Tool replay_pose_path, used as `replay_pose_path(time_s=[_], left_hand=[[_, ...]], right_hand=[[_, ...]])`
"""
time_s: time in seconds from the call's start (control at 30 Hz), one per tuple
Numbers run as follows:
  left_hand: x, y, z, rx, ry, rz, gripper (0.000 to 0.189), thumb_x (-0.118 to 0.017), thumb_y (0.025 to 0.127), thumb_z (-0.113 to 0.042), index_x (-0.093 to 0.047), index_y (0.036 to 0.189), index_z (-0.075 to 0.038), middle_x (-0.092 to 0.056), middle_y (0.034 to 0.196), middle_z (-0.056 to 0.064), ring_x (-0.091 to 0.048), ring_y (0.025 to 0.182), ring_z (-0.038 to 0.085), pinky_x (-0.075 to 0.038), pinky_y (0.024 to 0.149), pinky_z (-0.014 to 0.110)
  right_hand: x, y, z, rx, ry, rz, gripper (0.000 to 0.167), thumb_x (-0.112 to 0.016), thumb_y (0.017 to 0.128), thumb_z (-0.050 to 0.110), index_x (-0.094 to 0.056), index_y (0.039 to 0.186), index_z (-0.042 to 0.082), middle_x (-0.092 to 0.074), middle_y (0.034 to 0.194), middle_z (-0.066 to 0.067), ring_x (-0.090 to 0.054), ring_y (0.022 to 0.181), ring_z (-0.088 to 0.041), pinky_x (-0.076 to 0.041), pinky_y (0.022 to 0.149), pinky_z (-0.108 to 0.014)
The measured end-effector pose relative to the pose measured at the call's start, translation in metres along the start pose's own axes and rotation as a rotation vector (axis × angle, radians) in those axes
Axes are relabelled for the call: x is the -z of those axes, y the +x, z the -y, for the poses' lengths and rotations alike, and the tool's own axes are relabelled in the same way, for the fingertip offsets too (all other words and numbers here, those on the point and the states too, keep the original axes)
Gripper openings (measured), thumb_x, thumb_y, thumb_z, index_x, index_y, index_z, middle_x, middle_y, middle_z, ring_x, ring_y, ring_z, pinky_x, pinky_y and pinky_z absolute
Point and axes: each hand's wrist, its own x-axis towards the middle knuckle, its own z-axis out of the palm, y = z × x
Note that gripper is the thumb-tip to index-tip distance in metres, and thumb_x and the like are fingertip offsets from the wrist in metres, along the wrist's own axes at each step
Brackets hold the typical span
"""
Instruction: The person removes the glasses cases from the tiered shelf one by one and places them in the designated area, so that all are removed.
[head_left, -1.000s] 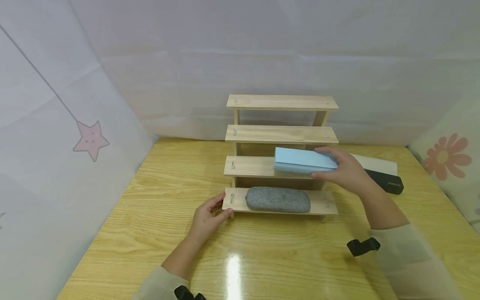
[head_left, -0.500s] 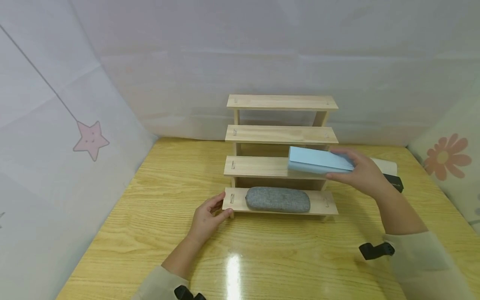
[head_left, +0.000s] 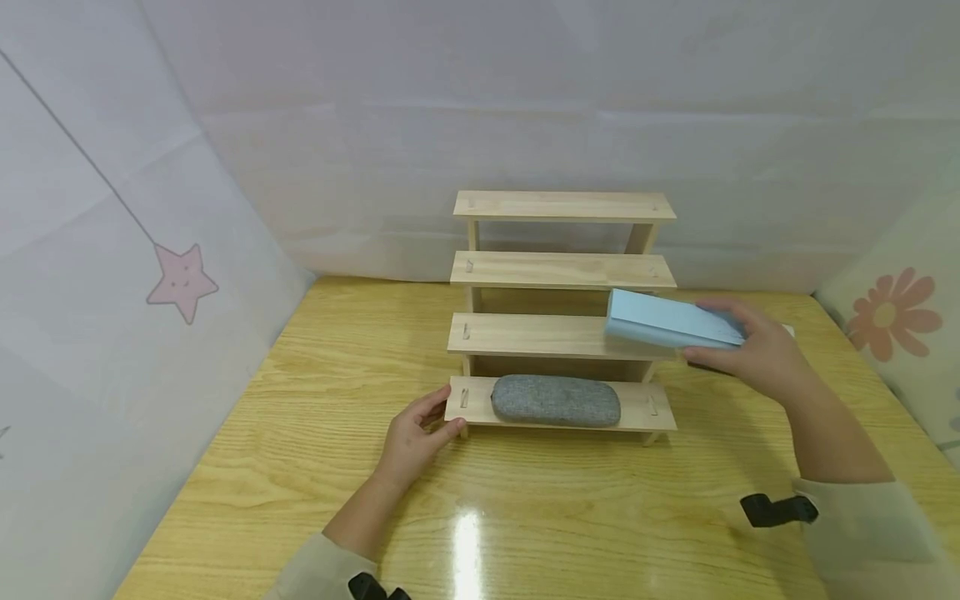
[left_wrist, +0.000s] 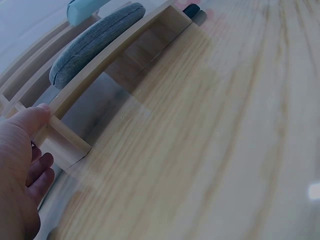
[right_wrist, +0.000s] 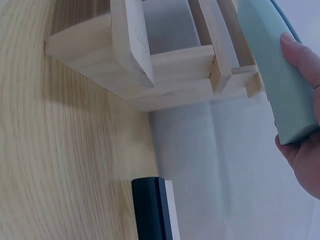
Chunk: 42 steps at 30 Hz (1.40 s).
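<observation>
A light blue, box-shaped glasses case (head_left: 667,319) is gripped by my right hand (head_left: 761,350), thumb on one long side and fingers on the other. In the head view its left end overlaps the right part of the second step from the bottom of a wooden tiered shelf (head_left: 555,268). My left hand (head_left: 415,437) pinches the left end of the lowest step, thumb at the front edge, as the left wrist view (left_wrist: 37,117) also shows for the thumb. On that step lies a grey fabric glasses case (head_left: 555,400).
Right of the shelf, a black case (right_wrist: 146,210) lies on the wooden table (head_left: 300,467) with a whitish one beside it; my right hand mostly hides both in the head view. Pale curtains (head_left: 375,150) enclose the table at the back and sides.
My right hand has moved steadily to the right with the light blue glasses case, covering more of the black case. My left hand stays on the lowest step, and the shelf has not moved.
</observation>
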Motion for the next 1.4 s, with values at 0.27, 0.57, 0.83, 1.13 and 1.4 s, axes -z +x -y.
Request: replay_pose_path(time_s=[0.27,0.57,0.83,1.13,1.4], left_hand=[[0.0,0.0,0.001,-0.004,-0.011,0.0,0.059,-0.079,0.083,-0.018,-0.056,0.135,-0.002,-0.057,0.14,0.014,-0.06,0.123,0.029,-0.052,0.104,0.036],[-0.001,0.0,0.002,0.016,-0.006,-0.005,0.058,-0.078,0.084,-0.013,-0.055,0.135,0.0,-0.056,0.141,0.015,-0.059,0.124,0.03,-0.051,0.105,0.038],[0.0,-0.007,-0.023,0.051,0.012,-0.004,0.055,-0.075,0.086,-0.01,-0.054,0.136,0.002,-0.055,0.141,0.016,-0.058,0.125,0.032,-0.049,0.107,0.041],[-0.001,-0.005,-0.019,0.034,0.015,-0.005,0.056,-0.075,0.085,-0.008,-0.053,0.136,0.005,-0.054,0.141,0.02,-0.058,0.125,0.034,-0.05,0.106,0.042],[-0.001,0.0,0.001,0.006,0.006,-0.005,0.058,-0.078,0.084,-0.017,-0.056,0.136,-0.002,-0.057,0.14,0.014,-0.06,0.123,0.029,-0.052,0.104,0.036]], right_hand=[[0.008,-0.006,-0.013,0.0,0.003,-0.019,0.082,-0.077,0.084,0.039,-0.038,0.149,0.007,-0.036,0.147,-0.03,-0.043,0.119,-0.047,-0.043,0.087,-0.061],[0.017,-0.012,-0.027,-0.047,-0.017,-0.046,0.084,-0.076,0.085,0.04,-0.035,0.151,0.007,-0.035,0.147,-0.032,-0.043,0.116,-0.046,-0.042,0.078,-0.038],[0.027,-0.019,-0.043,-0.044,-0.034,-0.098,0.08,-0.078,0.085,0.034,-0.039,0.148,0.006,-0.038,0.143,-0.026,-0.045,0.104,-0.028,-0.036,0.066,-0.015],[0.033,-0.028,-0.055,-0.069,-0.066,-0.133,0.084,-0.077,0.085,0.037,-0.034,0.15,0.004,-0.038,0.143,-0.033,-0.045,0.108,-0.043,-0.034,0.066,-0.017],[0.033,-0.036,-0.068,-0.077,-0.077,-0.137,0.085,-0.076,0.086,0.036,-0.033,0.15,0.0,-0.035,0.143,-0.038,-0.044,0.108,-0.049,-0.037,0.064,-0.017]])
